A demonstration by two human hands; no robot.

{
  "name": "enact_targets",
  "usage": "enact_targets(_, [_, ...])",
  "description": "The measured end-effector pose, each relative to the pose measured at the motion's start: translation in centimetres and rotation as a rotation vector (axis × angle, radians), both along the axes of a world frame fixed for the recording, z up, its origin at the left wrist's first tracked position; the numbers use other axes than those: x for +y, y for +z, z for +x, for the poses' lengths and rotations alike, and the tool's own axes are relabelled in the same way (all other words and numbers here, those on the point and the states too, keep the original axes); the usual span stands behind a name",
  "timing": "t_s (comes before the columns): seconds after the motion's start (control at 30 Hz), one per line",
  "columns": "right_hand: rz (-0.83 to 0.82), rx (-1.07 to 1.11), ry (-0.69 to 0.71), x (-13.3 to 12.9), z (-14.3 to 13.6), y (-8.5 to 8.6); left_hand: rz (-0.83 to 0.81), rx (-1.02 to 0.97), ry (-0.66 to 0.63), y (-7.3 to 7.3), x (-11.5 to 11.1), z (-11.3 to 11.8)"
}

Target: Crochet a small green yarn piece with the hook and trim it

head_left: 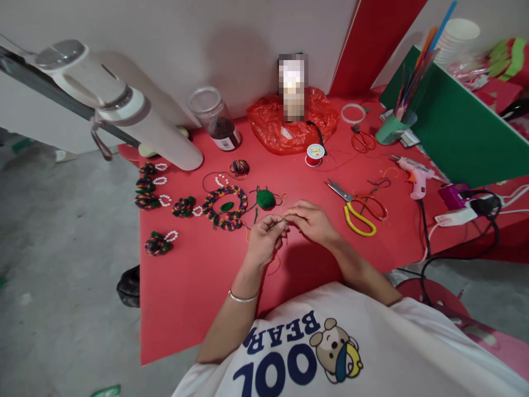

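Note:
My left hand [266,236] is closed in a pinch on thin yarn at the middle of the red table [182,298]. Close beside it, fingertips nearly touching, my right hand [309,221] also pinches the thin strand. A thin hook-like tip shows just above the right fingers. Behind the hands lies a green yarn ball [265,199]. To its left is a curled multicoloured knitted strip [225,207], and a multicoloured yarn ball [239,167] rests farther back. Several yarn pieces with white bead loops [157,243] sit near the left edge.
Scissors [351,207] with red and yellow handles lie right of my hands. Farther back are a tall white bottle [152,124], a jar [219,124], a red plastic bag [268,129] and a thread spool [314,155]. A pink glue gun [418,179] and cables are at right.

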State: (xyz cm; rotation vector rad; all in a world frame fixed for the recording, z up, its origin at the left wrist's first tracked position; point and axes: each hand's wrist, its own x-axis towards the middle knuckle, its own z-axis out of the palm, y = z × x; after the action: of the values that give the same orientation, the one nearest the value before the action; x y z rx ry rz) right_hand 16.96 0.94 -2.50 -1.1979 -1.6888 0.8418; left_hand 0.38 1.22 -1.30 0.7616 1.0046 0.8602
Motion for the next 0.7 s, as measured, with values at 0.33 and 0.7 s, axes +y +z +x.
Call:
enact_targets(0.33, [0.014, -0.344, -0.078, -0.2, 0.32, 0.83, -0.002, -0.098, 0.01, 0.42, 0.04, 0.17])
enact_targets(0.7, [-0.005, -0.118, -0.36, -0.11, 0.64, 0.81, -0.01, -0.134, 0.078, 0.32, 0.29, -0.12])
